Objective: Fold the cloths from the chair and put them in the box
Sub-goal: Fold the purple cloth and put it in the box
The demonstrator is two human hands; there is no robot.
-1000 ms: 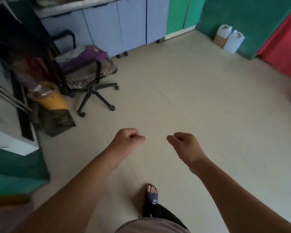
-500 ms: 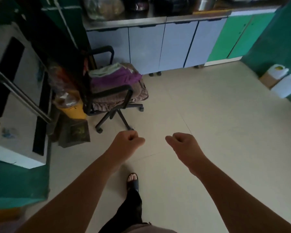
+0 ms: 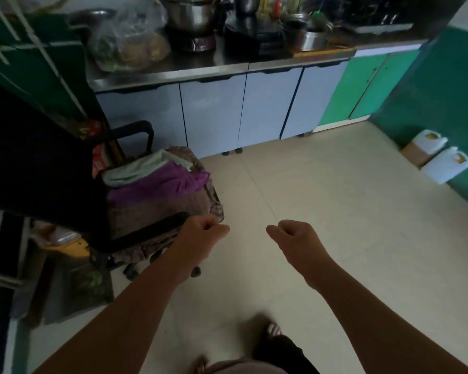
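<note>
A black office chair (image 3: 143,233) stands at the left with a pile of cloths on its seat: a pale green cloth (image 3: 143,168) on top, a purple cloth (image 3: 162,184) under it, and a brown patterned cloth (image 3: 168,209) at the bottom. My left hand (image 3: 203,236) is a closed fist holding nothing, just right of the chair's near armrest. My right hand (image 3: 295,238) is also a fist, empty, over bare floor. No box for the cloths is plainly in view.
Blue cabinets (image 3: 241,112) under a steel counter (image 3: 200,68) crowded with pots run along the back. Two white jugs (image 3: 443,163) stand by the green wall at the right. A yellow container (image 3: 70,247) and a dark bag (image 3: 87,282) sit left of the chair.
The view has tilted up and drawn closer to the chair, which now sits right beside my left fist. Both fists keep the same pose.
</note>
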